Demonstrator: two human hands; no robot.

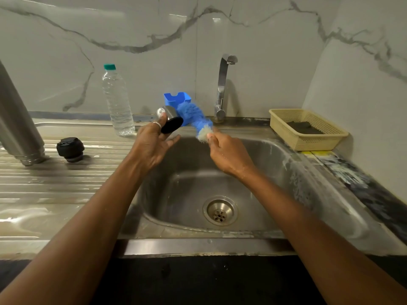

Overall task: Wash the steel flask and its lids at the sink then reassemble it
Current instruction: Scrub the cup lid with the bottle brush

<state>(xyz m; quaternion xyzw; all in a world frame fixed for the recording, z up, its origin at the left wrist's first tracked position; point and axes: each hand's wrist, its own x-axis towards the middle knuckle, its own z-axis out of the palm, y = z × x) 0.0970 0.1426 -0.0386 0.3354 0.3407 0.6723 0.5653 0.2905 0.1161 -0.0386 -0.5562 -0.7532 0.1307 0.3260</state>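
Note:
My left hand [154, 146] holds the steel cup lid [170, 119] above the sink's back left corner, its dark open mouth tilted toward me. My right hand [226, 153] grips a blue scrub sponge [193, 116] by its pale end, and the blue part is blurred right beside the lid. The steel flask [17, 122] stands upside down on the left drainboard, mouth on the ribs. Its black stopper lid [70, 148] rests just to the right of it.
The steel sink basin [275, 172] with its drain [220, 211] lies under both hands. The faucet [222, 84] stands at the back, with no water visible. Also around are a plastic water bottle [117, 100], a blue holder [178, 98] and a beige basket [308, 128] at the right.

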